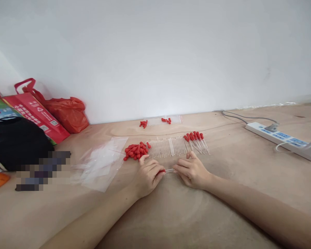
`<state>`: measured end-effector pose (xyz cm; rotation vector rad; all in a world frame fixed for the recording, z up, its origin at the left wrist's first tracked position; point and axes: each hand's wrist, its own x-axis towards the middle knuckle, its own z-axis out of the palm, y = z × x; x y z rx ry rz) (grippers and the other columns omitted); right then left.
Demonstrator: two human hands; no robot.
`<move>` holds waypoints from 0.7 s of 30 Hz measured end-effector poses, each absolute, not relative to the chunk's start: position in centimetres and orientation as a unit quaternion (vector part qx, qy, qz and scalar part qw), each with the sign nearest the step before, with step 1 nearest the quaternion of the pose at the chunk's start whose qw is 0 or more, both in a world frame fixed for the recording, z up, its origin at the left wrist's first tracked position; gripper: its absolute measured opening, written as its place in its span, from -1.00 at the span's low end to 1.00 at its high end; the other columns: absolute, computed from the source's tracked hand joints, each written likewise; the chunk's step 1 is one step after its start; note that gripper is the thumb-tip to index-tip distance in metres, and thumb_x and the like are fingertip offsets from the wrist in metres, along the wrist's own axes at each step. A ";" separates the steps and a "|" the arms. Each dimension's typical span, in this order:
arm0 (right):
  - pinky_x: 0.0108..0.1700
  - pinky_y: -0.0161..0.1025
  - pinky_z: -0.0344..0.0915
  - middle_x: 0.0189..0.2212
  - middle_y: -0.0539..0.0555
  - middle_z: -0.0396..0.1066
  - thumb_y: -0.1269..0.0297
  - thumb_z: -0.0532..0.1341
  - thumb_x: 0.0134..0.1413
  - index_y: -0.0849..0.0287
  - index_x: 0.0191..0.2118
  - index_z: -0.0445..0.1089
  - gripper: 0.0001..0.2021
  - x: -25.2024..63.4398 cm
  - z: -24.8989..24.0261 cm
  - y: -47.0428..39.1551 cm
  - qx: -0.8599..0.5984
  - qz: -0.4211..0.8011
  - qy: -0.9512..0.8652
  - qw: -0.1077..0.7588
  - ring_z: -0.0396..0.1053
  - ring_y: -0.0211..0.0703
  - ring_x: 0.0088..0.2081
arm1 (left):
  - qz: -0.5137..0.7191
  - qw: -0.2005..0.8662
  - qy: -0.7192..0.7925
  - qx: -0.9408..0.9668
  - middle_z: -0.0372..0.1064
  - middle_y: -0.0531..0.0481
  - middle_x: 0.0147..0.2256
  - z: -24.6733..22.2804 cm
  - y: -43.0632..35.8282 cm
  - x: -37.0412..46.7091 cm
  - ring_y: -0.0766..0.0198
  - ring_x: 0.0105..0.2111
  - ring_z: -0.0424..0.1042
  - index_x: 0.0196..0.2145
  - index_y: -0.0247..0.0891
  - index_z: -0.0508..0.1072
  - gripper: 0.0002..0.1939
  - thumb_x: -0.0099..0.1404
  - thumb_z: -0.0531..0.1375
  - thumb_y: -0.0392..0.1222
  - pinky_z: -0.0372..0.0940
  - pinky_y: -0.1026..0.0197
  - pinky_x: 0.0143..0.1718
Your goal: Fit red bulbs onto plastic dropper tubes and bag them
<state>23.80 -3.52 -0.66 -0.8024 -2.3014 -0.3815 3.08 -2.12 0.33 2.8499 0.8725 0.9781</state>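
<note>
My left hand [150, 174] pinches a red rubber bulb [161, 171] near the middle of the table. From the bulb a clear glass tube [169, 170] runs to the right, and my right hand [191, 172] holds its other end between closed fingers. Just beyond my left hand lies a pile of red bulbs [136, 151]. A row of clear tubes [168, 147] stretches to the right of that pile, behind both hands. At the row's right end, several tubes with red bulbs on their tops [197, 140] lie side by side.
Clear plastic bags [103, 162] lie left of the pile. More red bulbs [166, 120] rest on a bag near the wall. A white power strip [282, 140] with cables is at the right. A black bag [20, 141] and red bags [67, 114] stand at the left.
</note>
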 end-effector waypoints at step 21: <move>-0.33 -0.21 -0.11 -0.55 0.02 0.29 0.35 0.02 0.10 0.20 -0.46 0.34 -0.80 22.7 -0.2 -3.8 -0.342 -0.140 -0.881 0.296 0.13 -0.24 -0.43 | 0.293 -0.020 0.289 0.911 0.40 0.09 -0.50 1.0 -2.3 3.2 0.29 -0.38 0.35 -0.41 -0.23 0.35 -0.83 0.27 -0.01 -0.26 -0.14 -0.01 -0.01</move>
